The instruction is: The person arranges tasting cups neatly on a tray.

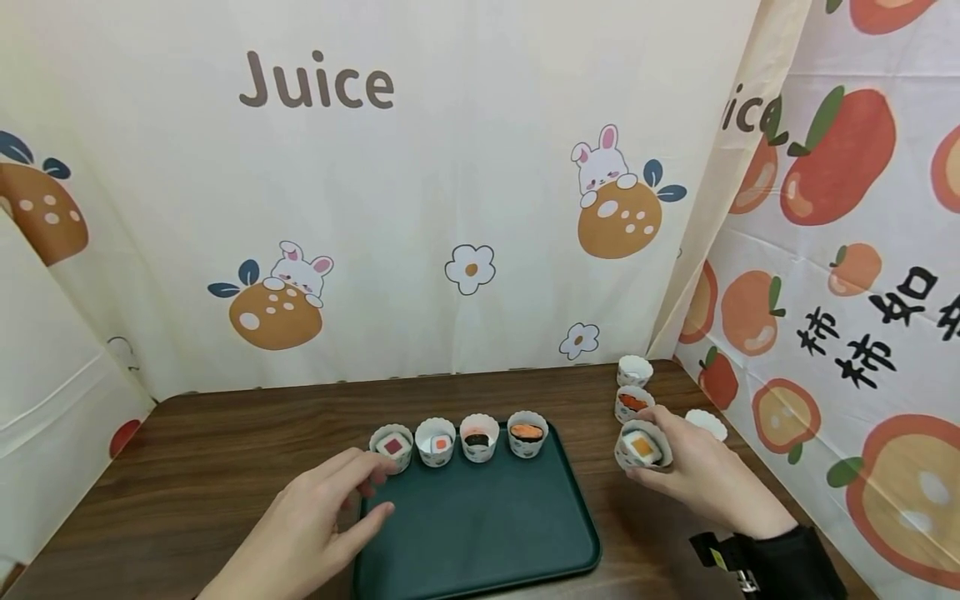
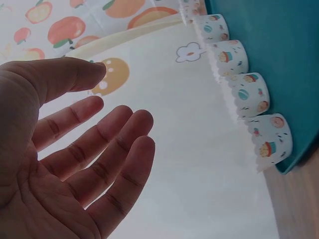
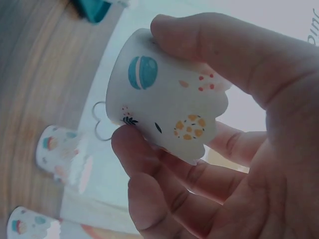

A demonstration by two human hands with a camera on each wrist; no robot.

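1. Tray (image 1: 480,525) sat on table (image 1: 247,450); back curtain (image 1: 390,192) behind, side curtain (image 1: 855,367) on the right.
2. Four cups (image 1: 480,453) stood in a row along tray's far edge, food piece in each.
3. Left grip (image 1: 322,508) was over tray's left side, before leftmost cup.
4. Right grip (image 1: 708,467) had fifth cup (image 3: 159,89), right of tray, food piece inside.
5. Behind fifth cup: middle cup (image 1: 628,415), then rear cup (image 1: 634,371).
6. Partly hidden cup (image 1: 707,422) stood to their right.
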